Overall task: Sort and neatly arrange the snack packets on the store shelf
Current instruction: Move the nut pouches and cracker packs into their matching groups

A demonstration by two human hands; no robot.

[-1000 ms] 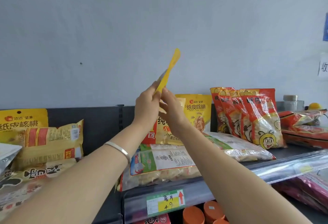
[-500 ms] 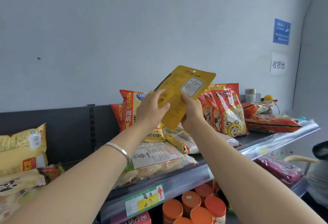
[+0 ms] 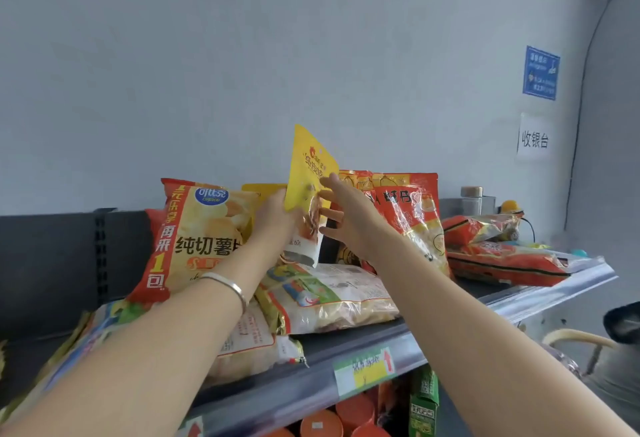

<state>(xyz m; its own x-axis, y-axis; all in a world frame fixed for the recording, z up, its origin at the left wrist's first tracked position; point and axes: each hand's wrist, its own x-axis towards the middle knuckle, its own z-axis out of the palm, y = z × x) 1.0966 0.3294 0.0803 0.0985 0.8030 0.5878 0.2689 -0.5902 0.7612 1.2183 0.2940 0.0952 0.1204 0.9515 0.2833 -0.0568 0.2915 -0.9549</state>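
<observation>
Both hands: left hand (image 3: 273, 218) gripping upright yellow packet (image 3: 308, 177), right hand (image 3: 349, 215) alongside.

1. My left hand (image 3: 275, 216) is raised, forearm extended, fingers closed in a grasp; a silver bangle (image 3: 227, 282) sits at the wrist.
2. My right hand (image 3: 349, 215) is raised alongside, fingers spread.
</observation>
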